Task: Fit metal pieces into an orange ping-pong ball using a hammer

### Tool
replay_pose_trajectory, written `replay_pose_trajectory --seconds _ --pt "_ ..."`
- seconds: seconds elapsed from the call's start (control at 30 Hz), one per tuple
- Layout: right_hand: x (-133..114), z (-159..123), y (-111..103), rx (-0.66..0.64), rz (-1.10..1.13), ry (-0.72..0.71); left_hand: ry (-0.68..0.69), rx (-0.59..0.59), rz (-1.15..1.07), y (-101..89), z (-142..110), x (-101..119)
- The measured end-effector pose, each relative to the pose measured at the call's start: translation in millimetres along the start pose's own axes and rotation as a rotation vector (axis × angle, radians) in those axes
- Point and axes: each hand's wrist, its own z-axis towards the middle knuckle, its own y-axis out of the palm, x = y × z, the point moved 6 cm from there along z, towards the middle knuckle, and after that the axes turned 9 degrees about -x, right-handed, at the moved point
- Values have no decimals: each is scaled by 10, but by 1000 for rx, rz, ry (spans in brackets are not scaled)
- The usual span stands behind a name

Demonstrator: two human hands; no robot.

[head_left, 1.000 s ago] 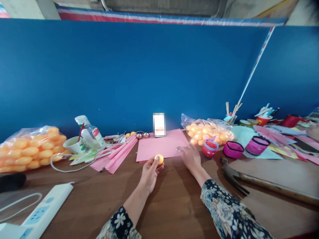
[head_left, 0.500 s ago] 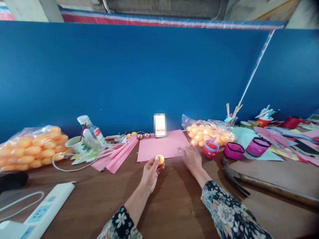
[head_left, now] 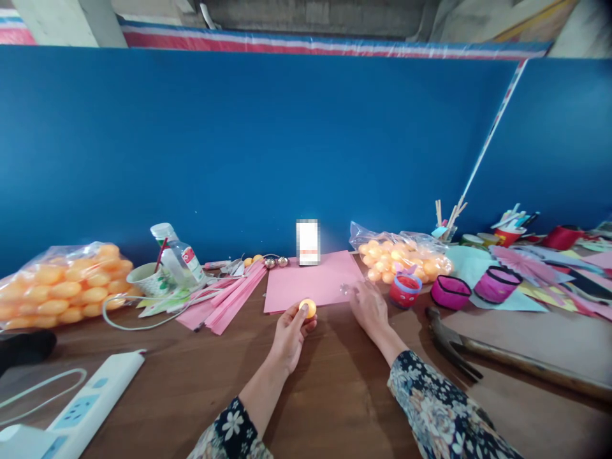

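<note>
My left hand (head_left: 291, 335) is closed around a small yellow-orange plastic ball (head_left: 308, 308), pinched between thumb and fingers over the table. My right hand (head_left: 369, 307) rests at the right edge of a pink paper sheet (head_left: 306, 284), back of the hand up and fingers loosely apart. Just left of its fingertips, tiny shiny clear pieces (head_left: 344, 289) lie on the paper; their kind is too small to make out. A red cup-like craft piece with a face and lilac rim (head_left: 405, 290) stands right of this hand.
Bags of orange balls lie left (head_left: 64, 290) and right (head_left: 404, 258). A claw hammer (head_left: 478, 347) and magenta fabric rings (head_left: 450, 293) are at right. Left are a power strip (head_left: 90, 398), pink strips (head_left: 234, 296), a paper cup (head_left: 148, 278) and a bottle (head_left: 184, 258). A blurred-out phone-like rectangle (head_left: 307, 242) stands behind.
The whole view has shifted slightly. My left hand keeps the ball in the same pose. My right hand stays by the paper's edge, with only slight finger movement.
</note>
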Motion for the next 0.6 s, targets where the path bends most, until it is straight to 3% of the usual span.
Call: replay_pose_trajectory --seconds 0.17,0.37,0.6 --pt "5 -21 38 -48 381 27 -5 13 7 -12 2 -10" --pt "-387 -209 -161 16 613 -97 -4 22 2 -32 10 -30" --pt "-757 -403 1 -191 894 -126 32 -14 -41 8 -5 8"
